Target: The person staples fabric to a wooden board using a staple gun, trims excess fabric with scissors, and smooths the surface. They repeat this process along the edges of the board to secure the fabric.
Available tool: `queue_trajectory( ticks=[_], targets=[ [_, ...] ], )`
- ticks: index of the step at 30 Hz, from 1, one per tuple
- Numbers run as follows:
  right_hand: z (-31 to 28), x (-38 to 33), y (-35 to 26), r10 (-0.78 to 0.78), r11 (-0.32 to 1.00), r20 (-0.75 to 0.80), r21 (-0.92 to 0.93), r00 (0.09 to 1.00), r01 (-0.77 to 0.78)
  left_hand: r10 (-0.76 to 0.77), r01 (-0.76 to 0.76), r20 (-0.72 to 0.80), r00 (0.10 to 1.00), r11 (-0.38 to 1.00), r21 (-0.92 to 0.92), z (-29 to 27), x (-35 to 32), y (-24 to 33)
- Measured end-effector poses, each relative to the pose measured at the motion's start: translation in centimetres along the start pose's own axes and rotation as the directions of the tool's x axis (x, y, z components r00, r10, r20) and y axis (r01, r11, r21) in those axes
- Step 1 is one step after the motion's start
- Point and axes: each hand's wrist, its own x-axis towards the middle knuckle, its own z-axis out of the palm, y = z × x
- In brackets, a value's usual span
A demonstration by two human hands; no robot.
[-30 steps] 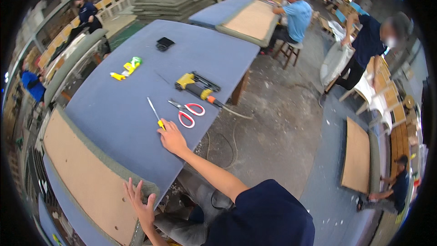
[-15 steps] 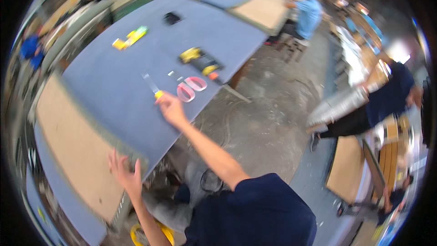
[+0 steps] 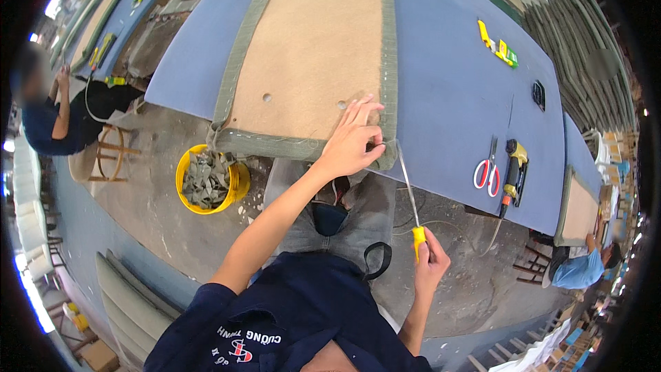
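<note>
While your right hand [image 3: 430, 262], toward half past four in your view, has its fingers wrapped round the yellow handle of a screwdriver [image 3: 418, 234], the long shaft points up toward eleven o'clock. Its tip is just beside the panel [image 3: 310, 41], near the corner; you cannot tell whether they touch. That panel lies on the blue table [image 3: 454, 89] at twelve o'clock, its tan board face up and a grey-green cloth edge [image 3: 268, 142] folded over the border. Your left hand [image 3: 354, 139], near the middle of the dial, lies over the panel's near right corner, fingers bent and a little apart; whether thumb and forefinger pinch the cloth, you cannot tell.

At three o'clock on the table are red-and-white scissors [image 3: 493, 178], with a yellow-and-black staple gun [image 3: 513, 165] beside them. Toward two o'clock lie a yellow cutter [image 3: 484, 33] and a green-and-yellow packet [image 3: 507, 54]. A yellow bucket [image 3: 239, 182] of cloth scraps [image 3: 205, 178] stands at nine o'clock on the floor. A person in light blue [image 3: 577, 273] sits at four o'clock.
</note>
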Motion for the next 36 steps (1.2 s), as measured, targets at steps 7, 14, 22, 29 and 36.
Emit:
queue_trajectory(
  ticks=[7,14,22,29,36],
  targets=[
    [-4.5,-1.3,-4.7,-0.236,0.888,0.082,-0.386,0.968,0.249,0.001,-0.007,-0.045,0.999,0.994,-0.113,0.3,0.2,0.0],
    [-4.1,1.0,-6.0,-0.218,0.796,0.223,-0.523,0.950,0.305,0.019,-0.033,-0.119,0.993,0.992,-0.120,-0.8,-0.4,-1.1],
    [-6.5,7.5,-12.4,-0.160,0.586,0.553,-0.613,0.818,0.529,-0.020,-0.046,-0.323,0.946,0.980,-0.195,-2.0,-0.2,-4.6],
    [-4.0,11.2,-25.9,0.135,0.276,0.720,-0.687,0.680,0.673,-0.065,0.800,-0.889,0.453,0.470,0.374,-14.1,-2.8,-15.2],
    [-1.4,13.0,-29.2,0.172,0.115,0.785,-0.616,0.596,0.779,-0.500,0.803,-0.688,0.526,0.559,0.207,-15.1,-2.9,-13.9]
  ],
)
